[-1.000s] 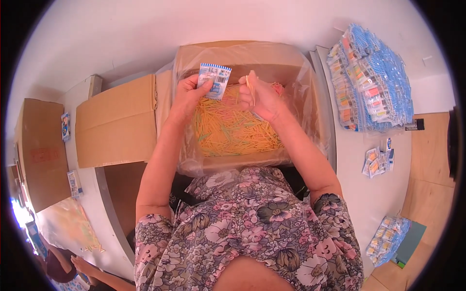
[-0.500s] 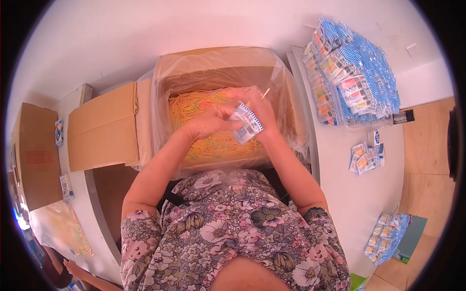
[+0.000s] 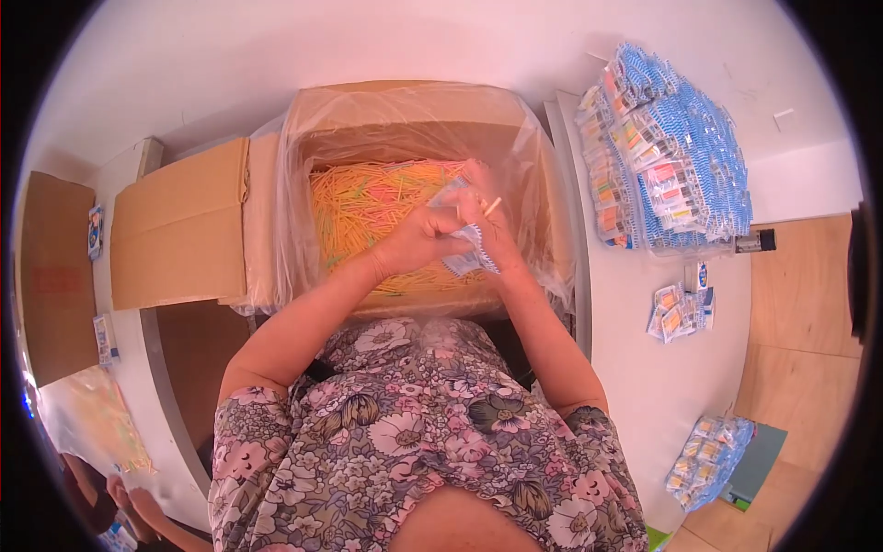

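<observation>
Both hands pinch one small clear plastic packet with blue edging (image 3: 467, 250): left hand (image 3: 418, 241) at its 9 o'clock, right hand (image 3: 486, 228) at 12, gripping a thin pale stick (image 3: 492, 206). It's over the plastic-lined cardboard box (image 3: 276, 221) of yellow-orange sticks (image 3: 368, 207); a loose pinch could probably drop it in.

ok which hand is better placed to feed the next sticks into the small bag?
Probably right. The right hand already pinches a stick beside the small bag, which the left hand grips over the box of sticks.
</observation>
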Action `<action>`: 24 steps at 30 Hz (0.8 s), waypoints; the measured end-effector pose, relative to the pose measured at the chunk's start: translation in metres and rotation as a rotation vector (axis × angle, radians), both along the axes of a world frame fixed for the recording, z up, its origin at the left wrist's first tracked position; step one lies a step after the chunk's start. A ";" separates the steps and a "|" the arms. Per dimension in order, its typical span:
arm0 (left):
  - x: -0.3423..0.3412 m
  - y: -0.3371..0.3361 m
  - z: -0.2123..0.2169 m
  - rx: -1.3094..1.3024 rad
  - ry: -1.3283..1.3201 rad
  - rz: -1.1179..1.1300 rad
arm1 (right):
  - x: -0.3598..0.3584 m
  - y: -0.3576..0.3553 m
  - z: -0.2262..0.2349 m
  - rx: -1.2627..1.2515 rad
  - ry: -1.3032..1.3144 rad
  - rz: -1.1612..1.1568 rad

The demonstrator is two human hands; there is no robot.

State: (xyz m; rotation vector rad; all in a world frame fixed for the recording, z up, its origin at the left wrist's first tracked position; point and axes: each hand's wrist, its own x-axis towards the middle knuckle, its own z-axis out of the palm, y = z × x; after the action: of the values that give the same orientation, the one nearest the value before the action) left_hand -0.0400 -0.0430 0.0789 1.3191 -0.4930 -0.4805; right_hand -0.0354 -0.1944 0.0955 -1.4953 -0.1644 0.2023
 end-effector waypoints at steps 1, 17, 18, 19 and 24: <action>0.001 0.000 0.002 -0.007 -0.001 0.002 | -0.002 -0.002 0.004 -0.007 -0.001 0.002; 0.006 0.006 -0.004 0.092 -0.258 0.169 | 0.005 -0.006 0.024 -0.353 -0.227 -0.084; 0.007 0.006 -0.005 0.100 -0.333 0.159 | 0.004 -0.006 0.027 -0.595 -0.292 -0.076; 0.007 0.008 -0.006 0.101 -0.323 0.161 | 0.007 -0.004 0.022 -0.595 -0.283 -0.071; 0.019 0.015 -0.002 0.126 -0.203 0.083 | 0.030 0.008 0.007 -0.581 -0.444 -0.144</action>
State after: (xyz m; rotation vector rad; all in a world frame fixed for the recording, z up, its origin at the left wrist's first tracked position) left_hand -0.0214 -0.0276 0.0764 1.5125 -0.5811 -0.3142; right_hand -0.0057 -0.1866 0.1030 -2.1097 -0.3742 -0.2238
